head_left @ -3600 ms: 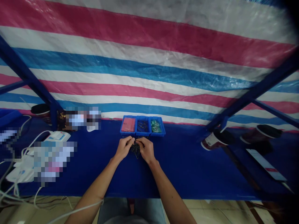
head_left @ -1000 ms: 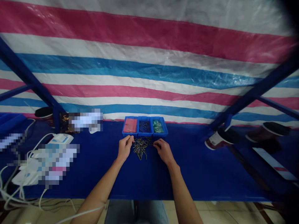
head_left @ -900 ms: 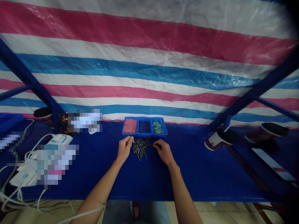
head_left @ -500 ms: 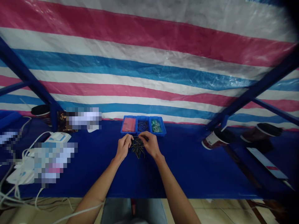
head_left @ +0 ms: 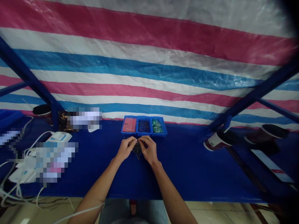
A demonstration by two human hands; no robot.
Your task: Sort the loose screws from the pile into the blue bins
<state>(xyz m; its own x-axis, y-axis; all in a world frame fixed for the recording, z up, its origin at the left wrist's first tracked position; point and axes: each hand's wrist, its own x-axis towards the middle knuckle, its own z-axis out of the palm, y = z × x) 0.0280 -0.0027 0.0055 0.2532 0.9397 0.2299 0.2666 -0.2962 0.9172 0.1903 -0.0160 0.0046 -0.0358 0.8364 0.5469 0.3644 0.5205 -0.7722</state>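
Note:
A pile of thin dark screws (head_left: pixel 137 152) lies on the blue table, partly covered by my fingers. Over its far side, my left hand (head_left: pixel 125 148) is closed in a pinch, thumb and fingertips pointing inward. Facing it, my right hand (head_left: pixel 149 150) pinches too, and the fingertips of both hands nearly meet. Whatever is between them is too small to make out. Just beyond my hands are three joined blue bins: the left bin (head_left: pixel 122 132) holds pink flat pieces, the middle bin (head_left: pixel 143 134) more dark screws, the right bin (head_left: pixel 164 132) green pieces.
White power strips (head_left: pixel 25 171) and cables lie on the left of the table (head_left: pixel 187 168). To the right stand a lidded cup (head_left: pixel 213 141), another cup (head_left: pixel 259 133) and a phone (head_left: pixel 272 165). A striped sheet (head_left: pixel 144 71) hangs behind, between blue frame bars.
My right hand has drawn back slightly toward me, and its fingertips now sit nearer my left ones. My left hand has shifted a little right. The view has moved slightly.

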